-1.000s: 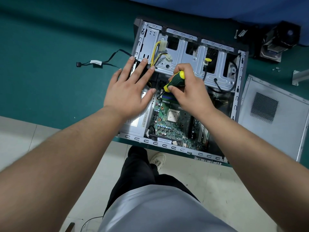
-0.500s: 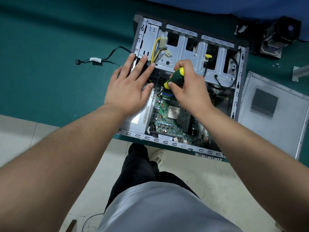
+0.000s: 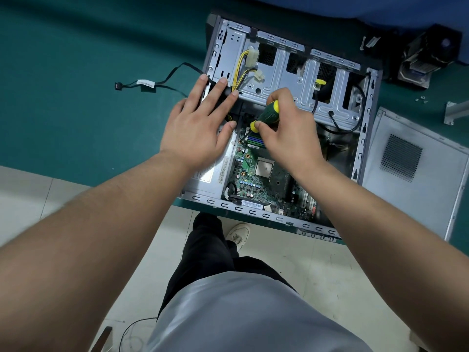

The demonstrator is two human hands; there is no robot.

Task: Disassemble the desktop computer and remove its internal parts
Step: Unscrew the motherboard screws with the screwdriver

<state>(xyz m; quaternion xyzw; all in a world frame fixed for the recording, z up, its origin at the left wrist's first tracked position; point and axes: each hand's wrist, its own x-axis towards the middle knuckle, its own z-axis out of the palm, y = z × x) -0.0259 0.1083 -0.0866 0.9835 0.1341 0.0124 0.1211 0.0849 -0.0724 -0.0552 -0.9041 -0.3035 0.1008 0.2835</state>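
Case: the computer case [image 3: 284, 80] is laid open on the green table [image 3: 76, 97], its side panel [image 3: 416, 168] removed at 3 o'clock.
Right hand: the right hand [image 3: 289, 138] is curled round a screwdriver [image 3: 266, 114], tip at the motherboard [image 3: 256, 181].
Left hand: the left hand [image 3: 198, 128] is spread flat on the power supply [image 3: 213, 174].
Remaining: motherboard, power supply and cabling are judged still to be removed.

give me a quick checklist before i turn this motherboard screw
1. Screwdriver gripped firmly by the right hand: ok.
2. Tip seated in the screw at the motherboard corner: cannot tell, too small to see.
3. Left hand flat, bracing the case edge and power supply: ok.
4. Yellow power cables clear of the tool: ok.
5. Side panel off and lying to the right: ok.
6. Loose black cable outside the case: ok.
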